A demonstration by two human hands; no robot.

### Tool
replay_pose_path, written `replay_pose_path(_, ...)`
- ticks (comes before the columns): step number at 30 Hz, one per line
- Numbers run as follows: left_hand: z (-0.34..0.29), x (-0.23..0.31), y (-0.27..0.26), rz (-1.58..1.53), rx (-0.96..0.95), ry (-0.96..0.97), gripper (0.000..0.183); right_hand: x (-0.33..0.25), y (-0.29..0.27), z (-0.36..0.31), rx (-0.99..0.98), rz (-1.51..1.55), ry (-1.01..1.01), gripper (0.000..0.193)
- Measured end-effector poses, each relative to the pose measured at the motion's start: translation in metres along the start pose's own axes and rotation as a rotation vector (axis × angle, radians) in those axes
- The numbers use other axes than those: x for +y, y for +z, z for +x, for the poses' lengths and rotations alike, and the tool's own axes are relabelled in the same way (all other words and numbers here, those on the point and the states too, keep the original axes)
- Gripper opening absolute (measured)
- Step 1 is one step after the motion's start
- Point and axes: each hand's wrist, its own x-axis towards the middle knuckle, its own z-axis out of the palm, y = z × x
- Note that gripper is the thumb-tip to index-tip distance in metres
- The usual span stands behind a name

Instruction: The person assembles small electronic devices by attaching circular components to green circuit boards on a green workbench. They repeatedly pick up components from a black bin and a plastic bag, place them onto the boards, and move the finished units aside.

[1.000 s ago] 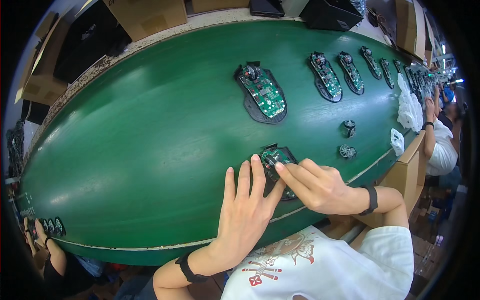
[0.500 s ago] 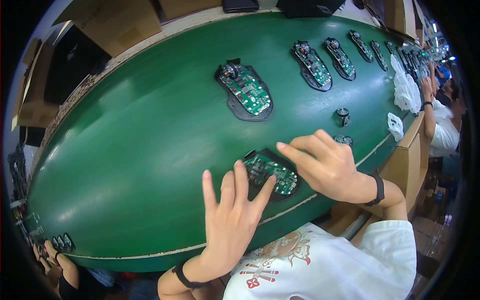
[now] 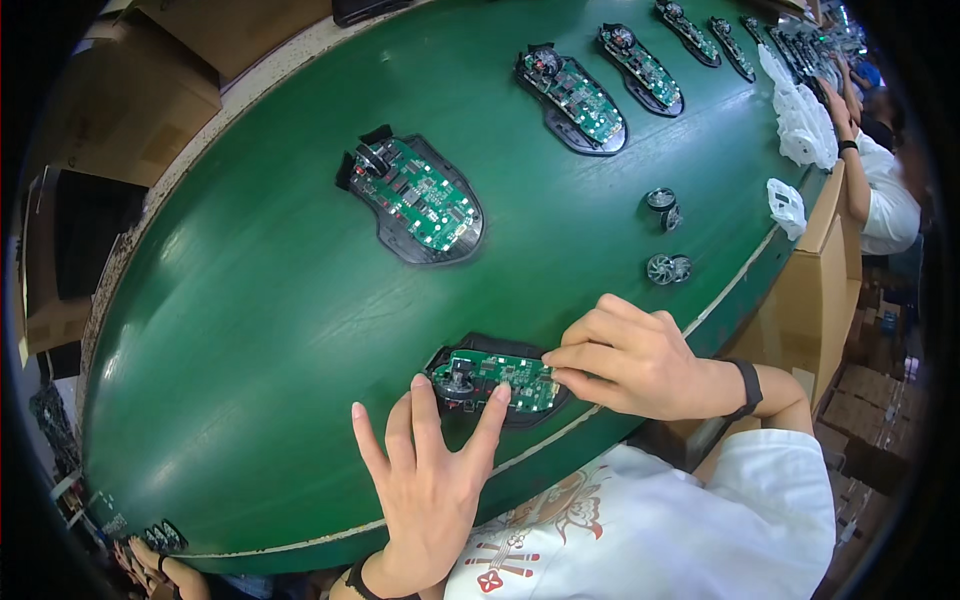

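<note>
A computer mouse base (image 3: 480, 341), a black shell with a green circuit board (image 3: 520, 368) and a dark scroll wheel (image 3: 457, 384), lies near the front edge of the table. My left hand (image 3: 428, 480) reaches over it with fingers spread. Its thumb presses on the board and its index fingertip touches beside the wheel; the other fingers rest apart on the green surface. At the board's right end my right hand (image 3: 640, 365) is closed, thumb and fingertips pinched together against the edge. Whatever lies between those fingertips is too small or hidden.
Farther back is another mouse base (image 3: 425, 250) with its board. Several more, such as one mouse base (image 3: 585, 140), run toward the back right. Loose scroll wheels (image 3: 668, 268), a white plastic bag (image 3: 800, 125) and a cardboard box (image 3: 825, 265) are to the right. Other people sit along the table.
The mouse base under my hands has turned, and its wheel end now shows at the left. My right hand has come down onto the board's end. The whole view has shifted.
</note>
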Motion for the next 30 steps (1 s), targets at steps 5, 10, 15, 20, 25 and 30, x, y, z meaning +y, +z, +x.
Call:
replay_pose_path(5, 0.001, -0.005, -0.001, -0.018, 0.032, 0.021, 0.056, -0.003, 0.002, 0.001, 0.020, 0.004, 0.012, 0.021)
replay_pose_path(10, 0.002, -0.007, 0.003, -0.025, 0.049, 0.034, 0.061, -0.015, 0.004, 0.000, 0.015, -0.044, 0.007, 0.025)
replay_pose_path(15, 0.001, -0.016, 0.004, -0.059, 0.131, 0.043, 0.057, -0.021, -0.001, 0.002, 0.059, -0.144, 0.025, 0.027)
replay_pose_path(20, 0.014, -0.054, -0.007, -0.042, 0.252, -0.076, 0.041, -0.001, -0.028, 0.004, 0.280, -0.319, 0.102, 0.032)
replay_pose_path(25, 0.042, -0.104, -0.018, 0.095, 0.254, -0.149, 0.034, 0.074, -0.051, -0.022, 0.365, -0.375, 0.335, 0.046)
replay_pose_path(30, 0.053, -0.141, -0.023, 0.371, 0.260, -0.260, 0.037, 0.138, -0.053, -0.036, 0.339, -0.026, 0.515, 0.048)
